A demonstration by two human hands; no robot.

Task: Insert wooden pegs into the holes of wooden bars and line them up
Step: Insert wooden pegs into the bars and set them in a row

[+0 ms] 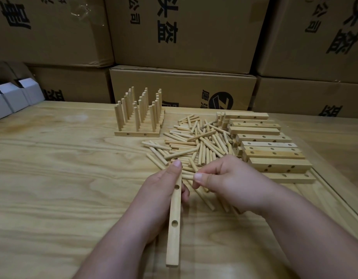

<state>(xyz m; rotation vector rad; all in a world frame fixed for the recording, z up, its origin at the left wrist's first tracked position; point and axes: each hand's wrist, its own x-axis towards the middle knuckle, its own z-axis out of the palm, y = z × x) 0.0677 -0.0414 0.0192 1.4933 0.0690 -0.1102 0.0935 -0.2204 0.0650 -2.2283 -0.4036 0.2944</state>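
Pale wood is everywhere on the table (53, 178), and the loose heap of pegs (194, 146) in the middle serves as the landmark. Left of the heap and a little behind it stands the finished row of bars (136, 134), pressed side by side with pegs upright in three lines; I judge about eight bars there, though the far ones hide behind one another. Just in front of the heap, the left hand (162, 190) grips a single bar (175, 224), thumb along its top, its long side running toward the person; two holes show on it and both are empty, and any third is hidden under the thumb. Beside it, touching the heap's near edge, the right hand (220, 180) pinches one peg (187, 176) between thumb and fingers, its tip pointing at the bar but not yet in a hole. Right of the heap lies the stack of bare bars (275, 150), roughly ten or more, some overlapping so an exact count is not possible. The heap itself holds far too many pegs to count, well over fifty.

By my reading the job is perhaps near its midpoint: one batch stands filled, the held bar awaits all its pegs, and the whole stack remains.

Cardboard boxes (184, 37) wall off the back.
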